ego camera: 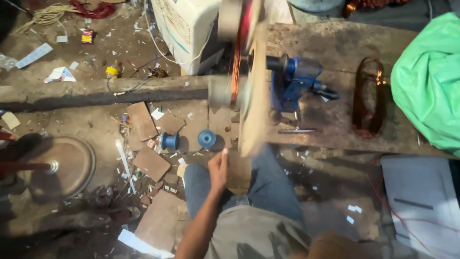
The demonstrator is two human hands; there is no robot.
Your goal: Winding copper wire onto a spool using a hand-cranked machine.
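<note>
Head view, looking down at a dirty workbench. Left hand [218, 169] is up at the lower edge of the wooden winding wheel [251, 91], fingers curled around the blurred wooden block at its bottom, so it's gripping the wheel's lower part. The wheel is motion-blurred; copper wire [235, 72] sits wound in its middle groove. The wheel is mounted on the blue hand winder [292, 84], which stands on the tabletop [335, 48] just right of the wheel, black crank handle sticking out to the right. Right hand: only a blurred patch at the bottom edge that may be the arm, hand itself not visible, can't tell its state. A brown wire coil [366, 96] lies flat on the tabletop, right of the winder, well apart from the hand. Green plastic sheet [429, 76] is bunched at the far right. Two blue spools [170, 140] lie on the floor just left of the wheel, near cardboard scraps [151, 163]. Round metal disc [72, 165] on a spindle is at far left. White cooler [187, 29] stands behind the wheel. Person's knee in jeans is below the hand.
</note>
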